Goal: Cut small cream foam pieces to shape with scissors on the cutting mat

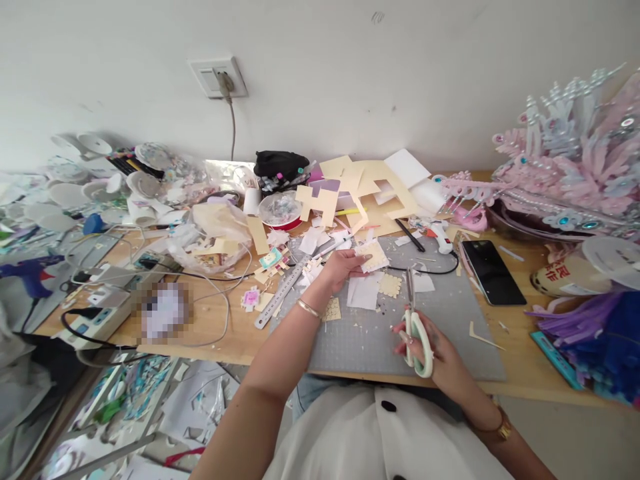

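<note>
Pale shirt front point(330, 440), 6 o'clock | left grip point(344, 268) pinches cream square point(375, 257), 12 o'clock over grey mat point(450, 337) | right grip point(440, 353) fingers scissors point(411, 293), blades toward 12 | step: likely trimming | cutting would need blades meeting edge
</note>
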A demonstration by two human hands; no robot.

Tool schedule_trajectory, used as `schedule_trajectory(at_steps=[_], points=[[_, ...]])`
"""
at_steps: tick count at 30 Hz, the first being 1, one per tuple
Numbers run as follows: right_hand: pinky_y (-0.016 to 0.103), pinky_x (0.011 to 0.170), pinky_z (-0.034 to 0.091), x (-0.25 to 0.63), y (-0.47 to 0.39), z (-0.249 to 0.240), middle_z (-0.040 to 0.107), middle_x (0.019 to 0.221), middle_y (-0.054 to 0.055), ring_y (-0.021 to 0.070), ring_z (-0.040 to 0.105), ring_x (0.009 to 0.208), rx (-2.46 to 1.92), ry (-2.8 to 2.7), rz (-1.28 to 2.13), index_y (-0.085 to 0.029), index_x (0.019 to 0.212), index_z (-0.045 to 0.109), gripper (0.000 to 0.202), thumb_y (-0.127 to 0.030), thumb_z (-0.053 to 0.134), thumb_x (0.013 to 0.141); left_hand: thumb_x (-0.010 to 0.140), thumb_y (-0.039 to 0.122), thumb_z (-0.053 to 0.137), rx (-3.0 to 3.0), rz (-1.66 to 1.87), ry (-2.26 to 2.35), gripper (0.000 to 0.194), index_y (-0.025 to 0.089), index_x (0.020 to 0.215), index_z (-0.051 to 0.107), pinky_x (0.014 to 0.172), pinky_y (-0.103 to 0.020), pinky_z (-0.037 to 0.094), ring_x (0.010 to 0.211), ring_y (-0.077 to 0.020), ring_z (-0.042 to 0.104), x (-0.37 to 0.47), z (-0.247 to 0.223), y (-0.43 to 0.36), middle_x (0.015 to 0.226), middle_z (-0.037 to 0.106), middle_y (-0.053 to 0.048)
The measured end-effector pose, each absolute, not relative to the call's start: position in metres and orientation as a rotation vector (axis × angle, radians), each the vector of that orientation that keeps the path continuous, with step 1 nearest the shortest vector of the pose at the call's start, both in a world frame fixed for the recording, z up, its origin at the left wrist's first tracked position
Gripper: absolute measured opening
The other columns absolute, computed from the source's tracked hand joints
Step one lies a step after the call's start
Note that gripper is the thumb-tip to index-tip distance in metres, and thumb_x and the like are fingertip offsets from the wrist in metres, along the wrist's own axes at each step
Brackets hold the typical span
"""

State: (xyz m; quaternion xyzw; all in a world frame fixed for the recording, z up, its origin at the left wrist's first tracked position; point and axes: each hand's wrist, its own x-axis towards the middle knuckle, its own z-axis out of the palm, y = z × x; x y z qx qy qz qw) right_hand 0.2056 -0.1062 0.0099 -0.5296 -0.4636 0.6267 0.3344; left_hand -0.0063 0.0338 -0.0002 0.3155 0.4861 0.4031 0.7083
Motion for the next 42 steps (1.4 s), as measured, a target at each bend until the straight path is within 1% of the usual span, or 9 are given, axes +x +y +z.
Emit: schedule_trajectory(at_steps=[2,4,10,13,16,20,25,32,42], points=[[0.03,0.057,0.052,0.201,-0.108,0.012,0.059,0.092,0.003,0.0143,0.058,0.061,-1.385,-1.188,1.674,-0.027,0.115,0.054,0.059,-0.063,0.071,0.072,0.063,0.032,0.086,0.7,0.902,1.081,0.03,0.011,0.072,0.067,0.068,-0.029,0.058,0.061,-0.0139,0.068,-0.006,0.0,0.033,0.071,0.073,-0.006],[0.03,0.055,0.051,0.198,-0.108,0.012,0.055,0.087,0.001,0.0122,0.053,0.057,-1.378,-1.156,1.705,-0.026,0.115,0.055,0.061,-0.062,0.074,0.069,0.064,0.031,0.086,0.696,0.908,1.076,0.028,0.011,0.074,0.068,0.067,-0.028,0.058,0.063,-0.0145,0.069,-0.006,0.001,0.033,0.072,0.073,-0.006],[0.029,0.061,0.05,0.203,-0.1,0.009,0.056,0.087,0.003,0.0152,0.053,0.067,-1.172,-1.209,1.761,-0.025,0.11,0.062,0.052,-0.058,0.074,0.071,0.068,0.025,0.083,0.678,0.907,1.075,0.022,0.01,0.075,0.068,0.067,-0.027,0.058,0.062,-0.0142,0.068,-0.007,0.0,0.034,0.067,0.071,-0.004],[0.026,0.05,0.044,0.203,-0.096,0.009,0.056,0.078,0.001,0.0117,0.05,0.056,-1.198,-1.098,1.88,-0.022,0.108,0.066,0.054,-0.059,0.074,0.07,0.072,0.02,0.08,0.635,0.914,1.075,0.017,0.009,0.076,0.068,0.069,-0.029,0.059,0.061,-0.014,0.068,-0.007,0.001,0.034,0.067,0.07,-0.005],[0.023,0.042,0.04,0.198,-0.096,0.007,0.057,0.069,-0.001,0.0075,0.045,0.045,-1.26,-0.981,1.888,-0.018,0.105,0.068,0.058,-0.059,0.077,0.065,0.074,0.018,0.078,0.61,0.907,1.07,0.014,0.008,0.078,0.068,0.069,-0.031,0.059,0.059,-0.0133,0.067,-0.007,0.005,0.032,0.068,0.071,-0.006],[0.022,0.038,0.038,0.192,-0.096,0.0,0.059,0.062,-0.002,0.0064,0.044,0.038,-1.321,-0.903,1.83,-0.017,0.104,0.068,0.063,-0.056,0.083,0.058,0.071,0.02,0.081,0.62,0.887,1.054,0.018,0.009,0.077,0.068,0.068,-0.031,0.059,0.059,-0.0137,0.067,-0.006,0.009,0.03,0.072,0.072,-0.007],[0.021,0.035,0.036,0.193,-0.094,-0.002,0.06,0.061,-0.002,0.0061,0.045,0.036,-1.29,-0.905,1.79,-0.016,0.104,0.07,0.059,-0.053,0.083,0.06,0.068,0.024,0.084,0.644,0.834,1.05,0.024,0.009,0.074,0.067,0.067,-0.03,0.058,0.059,-0.0143,0.067,-0.005,0.01,0.029,0.072,0.073,-0.009],[0.021,0.034,0.036,0.193,-0.096,-0.005,0.06,0.061,-0.002,0.006,0.045,0.035,-1.281,-0.901,1.773,-0.017,0.103,0.072,0.055,-0.048,0.084,0.059,0.068,0.025,0.084,0.63,0.819,1.056,0.024,0.01,0.073,0.066,0.066,-0.03,0.059,0.061,-0.0159,0.068,-0.005,0.009,0.029,0.073,0.074,-0.009],[0.019,0.032,0.031,0.196,-0.095,-0.011,0.059,0.06,-0.002,0.0053,0.043,0.034,-1.259,-0.831,1.818,-0.018,0.103,0.073,0.055,-0.046,0.086,0.058,0.062,0.029,0.088,0.666,0.836,1.032,0.032,0.01,0.069,0.063,0.066,-0.031,0.059,0.057,-0.0132,0.065,-0.003,0.005,0.027,0.064,0.067,-0.003]])
